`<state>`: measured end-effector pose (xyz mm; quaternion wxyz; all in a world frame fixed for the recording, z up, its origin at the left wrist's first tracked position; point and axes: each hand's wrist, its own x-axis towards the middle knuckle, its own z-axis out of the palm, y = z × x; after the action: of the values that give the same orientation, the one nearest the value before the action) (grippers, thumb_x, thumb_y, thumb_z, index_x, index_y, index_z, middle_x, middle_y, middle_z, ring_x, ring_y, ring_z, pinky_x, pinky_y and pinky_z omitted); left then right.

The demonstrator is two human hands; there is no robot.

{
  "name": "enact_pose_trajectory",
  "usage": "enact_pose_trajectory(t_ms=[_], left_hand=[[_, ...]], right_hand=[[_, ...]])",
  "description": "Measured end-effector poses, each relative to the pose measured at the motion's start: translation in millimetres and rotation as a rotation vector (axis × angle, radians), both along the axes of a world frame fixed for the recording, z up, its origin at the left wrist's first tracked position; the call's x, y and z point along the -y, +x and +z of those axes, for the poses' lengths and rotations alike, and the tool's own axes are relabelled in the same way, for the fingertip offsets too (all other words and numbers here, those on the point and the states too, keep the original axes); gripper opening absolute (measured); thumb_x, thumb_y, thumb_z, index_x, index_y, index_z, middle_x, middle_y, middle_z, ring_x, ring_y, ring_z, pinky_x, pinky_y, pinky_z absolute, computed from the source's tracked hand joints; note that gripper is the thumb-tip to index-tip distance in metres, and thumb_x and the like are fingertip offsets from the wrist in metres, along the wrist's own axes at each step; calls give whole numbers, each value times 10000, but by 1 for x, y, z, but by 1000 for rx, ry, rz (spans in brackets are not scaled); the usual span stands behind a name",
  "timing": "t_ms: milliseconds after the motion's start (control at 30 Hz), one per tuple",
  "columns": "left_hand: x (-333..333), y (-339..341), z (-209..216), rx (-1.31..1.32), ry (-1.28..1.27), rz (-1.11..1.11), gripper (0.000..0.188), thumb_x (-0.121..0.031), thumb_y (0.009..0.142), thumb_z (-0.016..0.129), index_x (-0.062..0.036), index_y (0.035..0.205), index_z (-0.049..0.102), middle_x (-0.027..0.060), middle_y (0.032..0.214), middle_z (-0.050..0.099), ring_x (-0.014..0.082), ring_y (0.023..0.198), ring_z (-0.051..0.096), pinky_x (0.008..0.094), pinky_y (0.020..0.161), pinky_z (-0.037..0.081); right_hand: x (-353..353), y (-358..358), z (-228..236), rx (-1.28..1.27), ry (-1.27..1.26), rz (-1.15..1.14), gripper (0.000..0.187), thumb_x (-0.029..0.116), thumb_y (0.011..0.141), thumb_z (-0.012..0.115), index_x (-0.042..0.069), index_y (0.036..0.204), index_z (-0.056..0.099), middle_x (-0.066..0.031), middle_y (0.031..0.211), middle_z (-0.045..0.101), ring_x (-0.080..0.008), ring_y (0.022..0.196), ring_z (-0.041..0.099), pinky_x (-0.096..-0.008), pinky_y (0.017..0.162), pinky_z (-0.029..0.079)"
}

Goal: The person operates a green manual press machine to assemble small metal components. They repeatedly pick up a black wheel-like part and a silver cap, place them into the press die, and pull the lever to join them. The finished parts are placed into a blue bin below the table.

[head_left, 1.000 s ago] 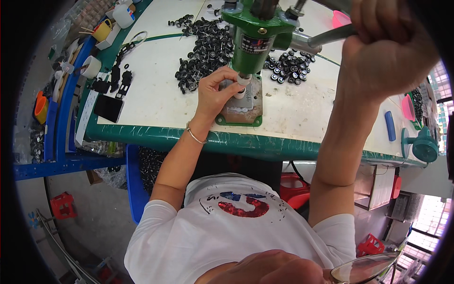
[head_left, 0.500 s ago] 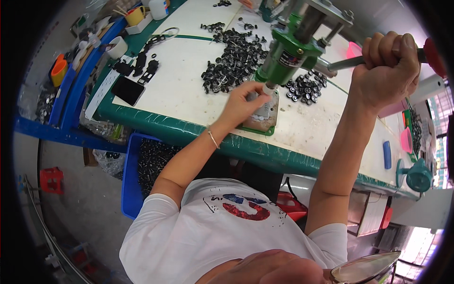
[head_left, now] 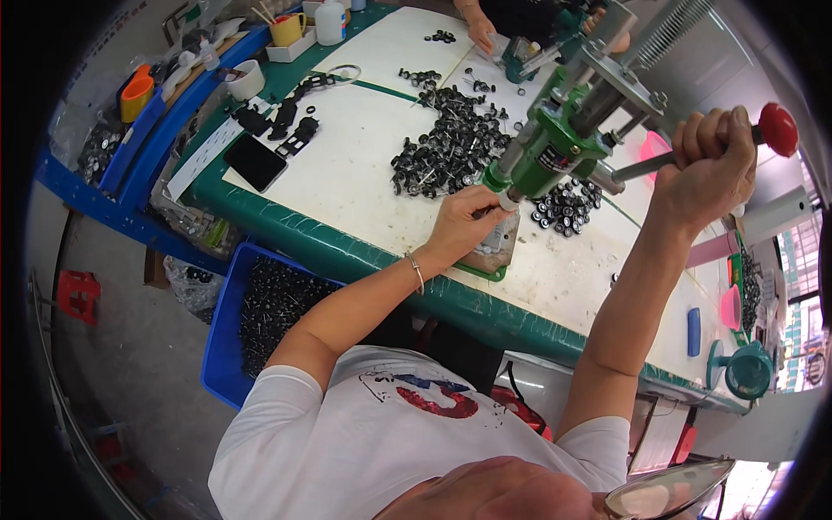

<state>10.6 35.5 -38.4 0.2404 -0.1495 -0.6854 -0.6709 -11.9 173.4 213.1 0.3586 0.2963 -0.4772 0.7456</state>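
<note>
A white piece (head_left: pixel 509 200) is being pinched by the left hand (head_left: pixel 466 223) under the press (head_left: pixel 549 158), its lever (head_left: pixel 646 167) being clasped by the right hand (head_left: pixel 709 165); pressing seems midway, far wheels (head_left: pixel 457 141) lying loose.

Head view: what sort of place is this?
Probably an assembly workshop: a green metal hand press, a heap of small black round parts with metal pins on the white-topped table, and a blue plastic bin of small dark parts.
</note>
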Motion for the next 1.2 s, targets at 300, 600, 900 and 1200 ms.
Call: enact_pose_trajectory(t_ms=[300, 600, 900, 1200], left_hand=[[3, -17, -5, 31, 6, -65, 150, -105, 808, 725, -2, 916, 705, 50, 802, 635, 113, 662, 583, 263, 602, 463], [8, -16, -5, 48, 118, -94, 149, -85, 831, 682, -27, 966, 708, 48, 859, 668, 98, 747, 593, 244, 667, 449], [58, -22, -8, 220, 418, -234, 258, -129, 947, 572, 28, 1149, 604, 94, 926, 714, 99, 849, 654, 232, 789, 497], [111, 11, -2, 322, 732, -333, 283, -23, 897, 557, -20, 1180, 545, 152, 1026, 667, 169, 938, 634, 269, 841, 490]], right_hand=[[0, -10, 5, 85, 64, -31, 254, 110, 880, 572, 78, 700, 395, 27, 547, 319, -41, 419, 217, -217, 382, 181], [-24, -84, -1, 410, 95, 141, 196, 211, 936, 586, 72, 821, 510, 64, 595, 348, -17, 473, 279, -187, 371, 166], [-41, -100, -22, 427, 153, 271, 383, 372, 993, 492, -1, 1020, 569, 8, 675, 476, -81, 564, 437, -247, 508, 367], [-98, -94, -135, 679, 217, -62, 238, 284, 967, 528, 70, 973, 630, -22, 794, 619, -95, 686, 579, -251, 596, 473]])
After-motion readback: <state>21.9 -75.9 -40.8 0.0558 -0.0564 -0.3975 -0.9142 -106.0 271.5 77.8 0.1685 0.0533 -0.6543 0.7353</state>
